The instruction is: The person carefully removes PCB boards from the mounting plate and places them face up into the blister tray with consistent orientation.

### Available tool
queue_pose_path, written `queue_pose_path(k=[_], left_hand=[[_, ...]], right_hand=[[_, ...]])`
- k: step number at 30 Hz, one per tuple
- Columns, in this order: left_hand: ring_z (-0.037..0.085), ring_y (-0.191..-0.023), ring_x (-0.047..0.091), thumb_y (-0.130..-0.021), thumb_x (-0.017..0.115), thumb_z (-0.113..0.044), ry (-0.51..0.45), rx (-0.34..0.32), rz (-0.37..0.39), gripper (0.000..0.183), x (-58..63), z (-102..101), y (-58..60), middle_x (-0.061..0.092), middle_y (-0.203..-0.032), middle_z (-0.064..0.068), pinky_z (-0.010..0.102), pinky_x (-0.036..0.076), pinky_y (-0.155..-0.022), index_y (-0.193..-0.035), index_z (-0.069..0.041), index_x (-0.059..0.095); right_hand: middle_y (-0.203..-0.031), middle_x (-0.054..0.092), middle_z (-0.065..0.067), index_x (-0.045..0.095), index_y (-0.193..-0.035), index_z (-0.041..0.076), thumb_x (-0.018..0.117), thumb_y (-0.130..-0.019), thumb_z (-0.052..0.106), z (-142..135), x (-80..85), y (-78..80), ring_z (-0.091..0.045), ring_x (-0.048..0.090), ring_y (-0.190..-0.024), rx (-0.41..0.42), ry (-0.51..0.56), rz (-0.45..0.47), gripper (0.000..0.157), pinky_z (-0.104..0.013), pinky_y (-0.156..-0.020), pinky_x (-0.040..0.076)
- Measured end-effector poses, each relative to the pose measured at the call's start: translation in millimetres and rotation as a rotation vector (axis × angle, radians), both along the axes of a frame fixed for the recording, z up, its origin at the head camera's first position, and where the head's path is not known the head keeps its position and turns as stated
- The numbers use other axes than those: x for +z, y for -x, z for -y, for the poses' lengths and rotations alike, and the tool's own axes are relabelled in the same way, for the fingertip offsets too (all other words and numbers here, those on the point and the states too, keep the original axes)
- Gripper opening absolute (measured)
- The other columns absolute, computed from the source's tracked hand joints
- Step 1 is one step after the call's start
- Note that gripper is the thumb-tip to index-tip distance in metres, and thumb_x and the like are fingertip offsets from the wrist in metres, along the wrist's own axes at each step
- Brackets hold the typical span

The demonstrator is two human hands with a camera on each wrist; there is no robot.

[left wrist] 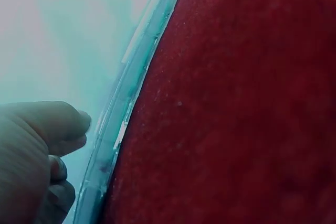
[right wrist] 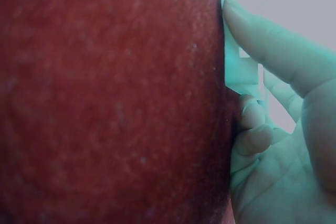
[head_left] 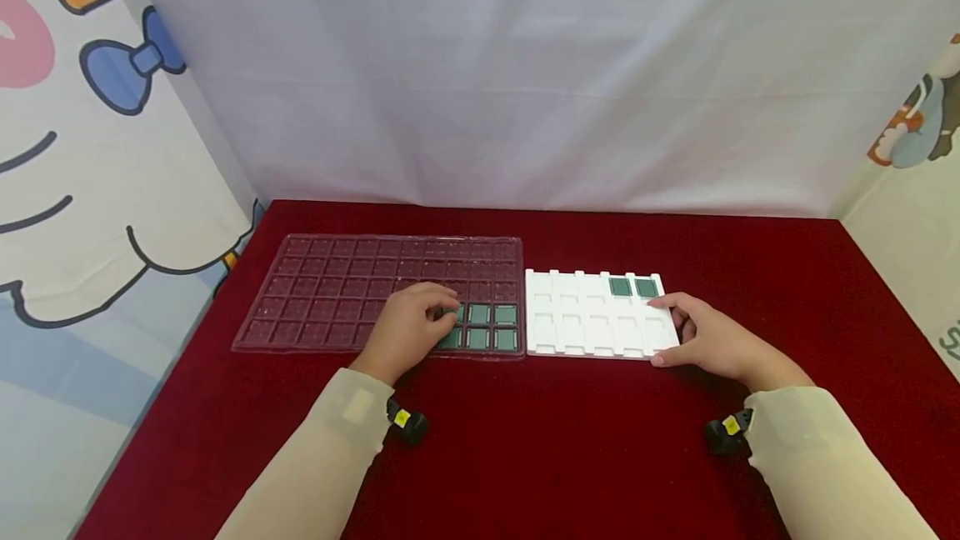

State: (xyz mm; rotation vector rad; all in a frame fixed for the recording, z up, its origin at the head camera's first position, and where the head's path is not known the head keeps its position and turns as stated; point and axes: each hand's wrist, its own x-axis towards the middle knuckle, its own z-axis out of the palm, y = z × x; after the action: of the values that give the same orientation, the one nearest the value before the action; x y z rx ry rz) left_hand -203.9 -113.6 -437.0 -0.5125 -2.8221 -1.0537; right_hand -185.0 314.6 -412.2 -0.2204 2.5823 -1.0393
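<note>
My left hand [head_left: 411, 327] is over a clear plastic tray [head_left: 337, 282] with many square compartments, its fingers bent and the thumb near the index finger. Whether it pinches anything is hidden. Several small green square chips [head_left: 506, 340] fill compartments in the tray's front right corner, and the hand covers some. In the left wrist view the fingers [left wrist: 68, 124] are beside the tray's edge [left wrist: 118, 114]. My right hand [head_left: 712, 340] holds the right end of a white slotted tray [head_left: 573, 327], thumb at its front corner. Two green chips [head_left: 620, 287] sit in its back right slots.
Both trays lie side by side on a red cloth-covered table [head_left: 562, 457]. A white curtain [head_left: 525, 82] hangs behind the table, and printed cloth [head_left: 90, 173] hangs at the left. Dark wrist cameras [head_left: 407, 423] are strapped at both sleeves.
</note>
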Motion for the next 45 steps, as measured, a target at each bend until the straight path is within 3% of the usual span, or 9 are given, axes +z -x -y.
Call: queue_pose_path(k=[6,16,27,45], left_hand=[[0.019,-0.096,0.066,-0.095,0.074,-0.015,-0.003,-0.025,-0.025,0.021,8.8,-7.3,0.0,0.07,-0.127,0.003,0.04,0.056,-0.086,-0.115,-0.01,0.08],[0.02,-0.096,0.065,-0.095,0.073,-0.013,-0.028,-0.043,-0.026,0.02,16.3,-20.4,1.5,0.07,-0.124,0.002,0.036,0.055,-0.083,-0.113,-0.01,0.08],[0.019,-0.111,0.065,-0.094,0.073,-0.015,-0.033,-0.096,-0.04,0.018,24.9,-45.1,7.9,0.071,-0.121,0.0,0.037,0.055,-0.094,-0.111,-0.011,0.081],[0.018,-0.113,0.065,-0.097,0.073,-0.018,-0.034,-0.143,-0.008,0.02,32.6,-67.9,9.4,0.07,-0.125,-0.001,0.035,0.055,-0.095,-0.114,-0.012,0.08]], right_hand=[[-0.109,0.054,-0.013,0.041,-0.151,0.001,0.089,-0.081,0.023,-0.8,-0.1,-0.1,-0.025,0.05,-0.087,-0.001,0.001,0.008,0.087,-0.027,-0.064,0.045],[-0.109,0.053,-0.013,0.041,-0.151,0.001,0.089,-0.081,0.023,-0.2,-0.2,0.7,-0.025,0.049,-0.087,0.004,-0.004,0.006,0.088,-0.027,-0.064,0.045],[-0.109,0.054,-0.013,0.041,-0.151,0.0,0.089,-0.081,0.024,-0.8,-0.1,0.6,-0.025,0.049,-0.086,0.008,-0.007,0.003,0.088,-0.027,-0.064,0.045],[-0.108,0.053,-0.013,0.042,-0.15,0.0,0.09,-0.081,0.024,-0.1,-0.2,0.2,-0.025,0.049,-0.085,0.005,0.0,0.003,0.087,-0.027,-0.064,0.045]])
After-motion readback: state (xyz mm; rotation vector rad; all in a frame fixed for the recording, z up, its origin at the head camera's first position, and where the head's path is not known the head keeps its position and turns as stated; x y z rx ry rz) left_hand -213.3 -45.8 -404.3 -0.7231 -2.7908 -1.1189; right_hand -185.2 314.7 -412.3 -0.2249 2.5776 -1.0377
